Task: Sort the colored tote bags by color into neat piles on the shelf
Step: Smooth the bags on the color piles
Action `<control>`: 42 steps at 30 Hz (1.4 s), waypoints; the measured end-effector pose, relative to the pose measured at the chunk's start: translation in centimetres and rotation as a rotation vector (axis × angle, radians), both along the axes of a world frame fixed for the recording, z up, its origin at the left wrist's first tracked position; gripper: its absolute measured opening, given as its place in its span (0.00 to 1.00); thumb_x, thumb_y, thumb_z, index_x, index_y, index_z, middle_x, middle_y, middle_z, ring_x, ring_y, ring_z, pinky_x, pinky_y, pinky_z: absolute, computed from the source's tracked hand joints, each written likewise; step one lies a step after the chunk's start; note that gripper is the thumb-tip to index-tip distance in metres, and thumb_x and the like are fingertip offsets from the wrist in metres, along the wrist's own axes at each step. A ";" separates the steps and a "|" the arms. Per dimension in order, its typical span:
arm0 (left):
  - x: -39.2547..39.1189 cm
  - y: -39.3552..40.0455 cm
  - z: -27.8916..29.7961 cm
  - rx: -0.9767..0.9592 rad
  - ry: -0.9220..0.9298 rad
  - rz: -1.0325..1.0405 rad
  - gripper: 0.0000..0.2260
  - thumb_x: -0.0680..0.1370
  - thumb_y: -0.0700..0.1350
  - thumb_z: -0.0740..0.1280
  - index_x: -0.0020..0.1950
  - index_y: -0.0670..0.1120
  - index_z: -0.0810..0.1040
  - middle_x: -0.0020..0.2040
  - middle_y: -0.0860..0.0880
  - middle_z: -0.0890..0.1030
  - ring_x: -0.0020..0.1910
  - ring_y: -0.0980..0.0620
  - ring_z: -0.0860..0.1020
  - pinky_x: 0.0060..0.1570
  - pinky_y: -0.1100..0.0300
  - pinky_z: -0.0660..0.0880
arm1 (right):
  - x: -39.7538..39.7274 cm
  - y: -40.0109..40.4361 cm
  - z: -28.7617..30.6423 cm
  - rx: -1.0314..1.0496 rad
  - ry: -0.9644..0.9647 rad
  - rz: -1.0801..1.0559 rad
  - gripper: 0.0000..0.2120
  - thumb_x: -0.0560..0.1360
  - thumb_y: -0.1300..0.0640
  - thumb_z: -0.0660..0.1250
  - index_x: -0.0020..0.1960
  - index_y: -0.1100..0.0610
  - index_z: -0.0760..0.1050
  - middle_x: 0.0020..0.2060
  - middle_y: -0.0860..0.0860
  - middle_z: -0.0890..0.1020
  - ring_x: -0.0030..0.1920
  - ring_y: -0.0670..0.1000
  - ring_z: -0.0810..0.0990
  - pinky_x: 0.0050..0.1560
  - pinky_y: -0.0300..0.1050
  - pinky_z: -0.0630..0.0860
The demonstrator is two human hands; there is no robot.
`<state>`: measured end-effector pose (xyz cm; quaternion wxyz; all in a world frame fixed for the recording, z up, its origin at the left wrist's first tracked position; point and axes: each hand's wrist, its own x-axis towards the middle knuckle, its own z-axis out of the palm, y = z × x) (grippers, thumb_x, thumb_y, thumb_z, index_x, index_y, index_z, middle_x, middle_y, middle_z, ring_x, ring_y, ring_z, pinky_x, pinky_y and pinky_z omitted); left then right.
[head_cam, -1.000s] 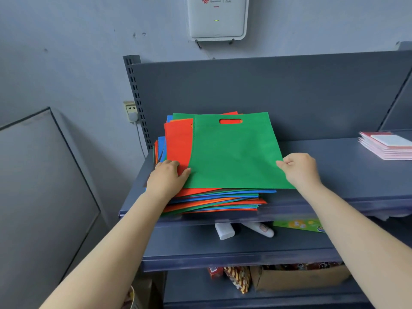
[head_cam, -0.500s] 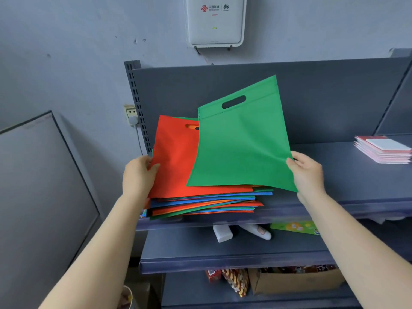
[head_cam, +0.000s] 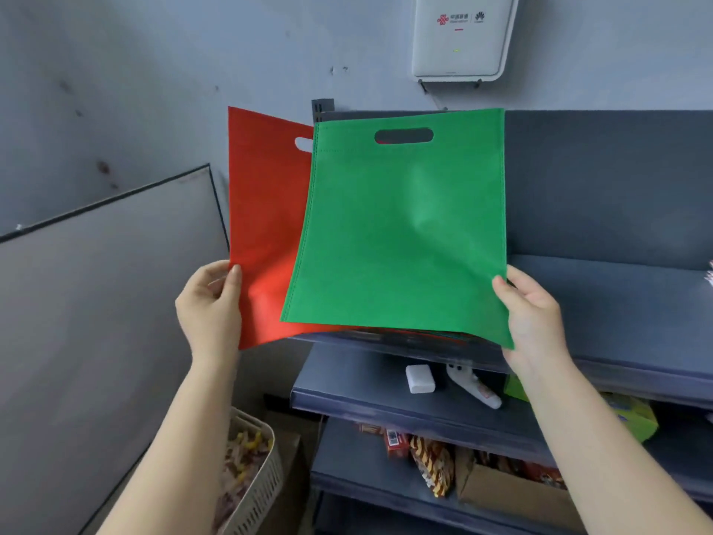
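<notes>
Two hands raise bags (green (head_cam: 401, 233), red (head_cam: 266, 225)).

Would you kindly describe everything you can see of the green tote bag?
The green tote bag is a flat, plain bag of what looks like non-woven fabric, with stitched side seams and an oblong die-cut handle slot near its top. It is held up nearly upright, clear of the shelf. The right hand pinches its lower right corner. It overlaps the red bag behind it.
</notes>
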<state>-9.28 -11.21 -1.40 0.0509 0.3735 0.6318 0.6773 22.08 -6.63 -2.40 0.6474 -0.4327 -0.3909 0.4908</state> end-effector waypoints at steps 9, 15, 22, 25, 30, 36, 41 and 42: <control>0.0 -16.5 -1.0 0.166 -0.172 0.255 0.02 0.78 0.41 0.67 0.49 0.46 0.79 0.40 0.55 0.79 0.33 0.69 0.76 0.42 0.69 0.73 | -3.8 -7.9 0.3 -0.044 0.116 0.317 0.11 0.79 0.62 0.62 0.58 0.52 0.78 0.40 0.44 0.86 0.38 0.44 0.84 0.30 0.38 0.78; 0.2 -29.0 -0.9 0.261 -0.117 0.422 0.08 0.77 0.39 0.68 0.43 0.53 0.77 0.32 0.62 0.81 0.34 0.67 0.77 0.39 0.71 0.72 | -8.5 -15.0 -0.4 -0.028 0.162 0.599 0.14 0.80 0.66 0.59 0.48 0.52 0.80 0.35 0.43 0.85 0.35 0.42 0.84 0.32 0.35 0.78; 0.9 -44.8 0.0 0.296 -0.128 0.689 0.06 0.77 0.44 0.69 0.43 0.54 0.79 0.33 0.57 0.82 0.36 0.57 0.76 0.43 0.55 0.73 | -14.5 -24.2 -0.6 -0.080 0.311 0.930 0.23 0.80 0.66 0.57 0.40 0.48 0.85 0.40 0.46 0.86 0.41 0.45 0.85 0.37 0.38 0.80; 1.4 -50.4 -0.1 0.326 -0.149 0.783 0.05 0.76 0.46 0.69 0.42 0.55 0.79 0.36 0.52 0.81 0.37 0.51 0.76 0.41 0.53 0.74 | -16.9 -28.0 -0.5 -0.111 0.319 1.043 0.21 0.80 0.65 0.58 0.40 0.48 0.85 0.42 0.47 0.86 0.43 0.46 0.85 0.36 0.39 0.80; 0.8 -57.0 0.2 0.311 -0.182 0.866 0.04 0.76 0.44 0.69 0.43 0.54 0.78 0.35 0.53 0.81 0.37 0.53 0.77 0.41 0.56 0.75 | -20.2 -34.8 0.5 -0.111 0.345 1.170 0.26 0.80 0.65 0.58 0.33 0.44 0.84 0.35 0.44 0.85 0.37 0.42 0.84 0.31 0.35 0.78; -2.1 -62.3 0.8 0.181 -0.139 0.900 0.05 0.77 0.42 0.69 0.45 0.53 0.79 0.35 0.48 0.75 0.37 0.53 0.73 0.44 0.56 0.73 | -23.4 -41.1 1.7 -0.102 0.415 1.243 0.24 0.79 0.66 0.57 0.36 0.50 0.85 0.38 0.48 0.86 0.38 0.46 0.85 0.35 0.38 0.80; -5.3 -62.8 1.9 0.022 -0.102 0.887 0.02 0.77 0.38 0.68 0.45 0.41 0.75 0.31 0.53 0.72 0.27 0.63 0.70 0.29 0.69 0.65 | -24.9 -43.7 2.7 -0.113 0.461 1.212 0.25 0.79 0.67 0.57 0.34 0.50 0.85 0.36 0.49 0.86 0.37 0.45 0.85 0.34 0.37 0.79; -5.9 -62.5 1.9 -0.005 -0.111 0.881 0.03 0.77 0.39 0.67 0.44 0.42 0.75 0.31 0.52 0.72 0.27 0.63 0.70 0.31 0.67 0.65 | -25.0 -43.8 2.8 -0.121 0.470 1.201 0.25 0.80 0.67 0.57 0.33 0.50 0.85 0.36 0.49 0.86 0.37 0.45 0.85 0.34 0.37 0.79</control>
